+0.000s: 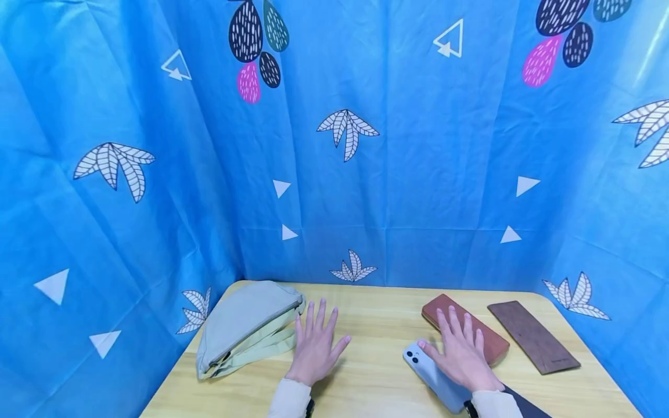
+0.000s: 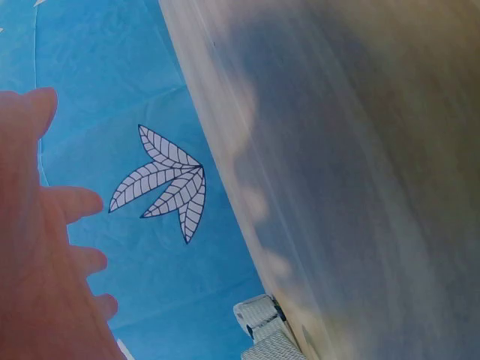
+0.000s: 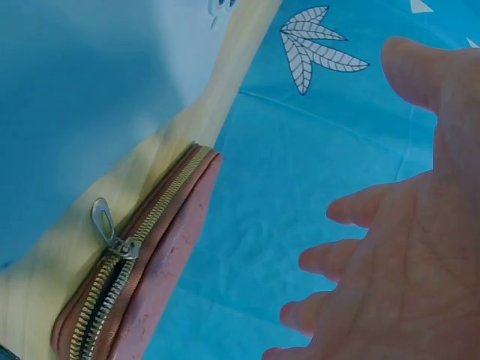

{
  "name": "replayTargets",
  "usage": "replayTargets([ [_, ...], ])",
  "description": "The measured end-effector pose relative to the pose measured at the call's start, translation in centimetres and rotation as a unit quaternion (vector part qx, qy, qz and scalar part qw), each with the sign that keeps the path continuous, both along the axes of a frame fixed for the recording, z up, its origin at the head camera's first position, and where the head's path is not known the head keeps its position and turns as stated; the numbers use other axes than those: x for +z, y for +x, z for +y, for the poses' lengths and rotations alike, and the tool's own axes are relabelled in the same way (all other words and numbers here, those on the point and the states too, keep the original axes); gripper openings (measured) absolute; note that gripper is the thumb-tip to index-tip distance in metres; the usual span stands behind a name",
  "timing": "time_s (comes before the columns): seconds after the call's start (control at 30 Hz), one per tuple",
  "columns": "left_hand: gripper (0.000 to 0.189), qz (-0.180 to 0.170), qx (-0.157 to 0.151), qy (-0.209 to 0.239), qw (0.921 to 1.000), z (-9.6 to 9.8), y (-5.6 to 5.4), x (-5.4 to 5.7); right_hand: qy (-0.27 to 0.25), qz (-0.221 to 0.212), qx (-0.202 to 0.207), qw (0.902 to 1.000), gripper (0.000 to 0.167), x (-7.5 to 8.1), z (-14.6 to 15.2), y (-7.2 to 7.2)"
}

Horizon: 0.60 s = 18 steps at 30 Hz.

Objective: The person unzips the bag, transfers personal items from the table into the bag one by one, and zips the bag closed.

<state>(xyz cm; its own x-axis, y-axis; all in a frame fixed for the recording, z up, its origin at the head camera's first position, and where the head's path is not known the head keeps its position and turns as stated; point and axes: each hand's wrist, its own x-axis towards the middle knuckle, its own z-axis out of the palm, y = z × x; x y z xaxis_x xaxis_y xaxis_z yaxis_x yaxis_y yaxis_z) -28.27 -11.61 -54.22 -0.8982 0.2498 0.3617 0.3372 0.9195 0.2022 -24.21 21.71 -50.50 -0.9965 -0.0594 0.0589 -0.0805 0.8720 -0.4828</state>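
My left hand (image 1: 314, 348) is spread with straight fingers over the table, just right of a grey-green zipped bag (image 1: 245, 318) with a pale strap. It holds nothing; in the left wrist view the hand (image 2: 37, 247) shows at the left edge. My right hand (image 1: 464, 354) is spread too, and in the head view it overlaps a light blue phone (image 1: 436, 380) and a reddish-brown zip wallet (image 1: 493, 341). Seen from the right wrist, the wallet's brass zipper (image 3: 161, 214) is partly undone near its pull, and the fingers stand apart from it.
A flat dark brown leather piece (image 1: 533, 337) lies right of the wallet. Something dark (image 1: 525, 403) shows at the front beside the right sleeve. Blue patterned curtains (image 1: 387, 174) close off the back and both sides of the wooden table (image 1: 376, 325).
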Motion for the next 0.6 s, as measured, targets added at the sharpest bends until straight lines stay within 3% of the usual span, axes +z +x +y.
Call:
replayTargets([
  [0.37, 0.070, -0.016, 0.003, 0.018, 0.9997, -0.2, 0.4, 0.0, -0.007, 0.000, 0.012, 0.9999, 0.096, 0.2, -0.9, 0.4],
  [0.6, 0.068, -0.044, -0.002, 0.073, 0.9963, -1.7, 1.0, 0.4, -0.054, -0.009, 0.037, 0.9978, 0.094, 1.1, -1.7, 0.3],
])
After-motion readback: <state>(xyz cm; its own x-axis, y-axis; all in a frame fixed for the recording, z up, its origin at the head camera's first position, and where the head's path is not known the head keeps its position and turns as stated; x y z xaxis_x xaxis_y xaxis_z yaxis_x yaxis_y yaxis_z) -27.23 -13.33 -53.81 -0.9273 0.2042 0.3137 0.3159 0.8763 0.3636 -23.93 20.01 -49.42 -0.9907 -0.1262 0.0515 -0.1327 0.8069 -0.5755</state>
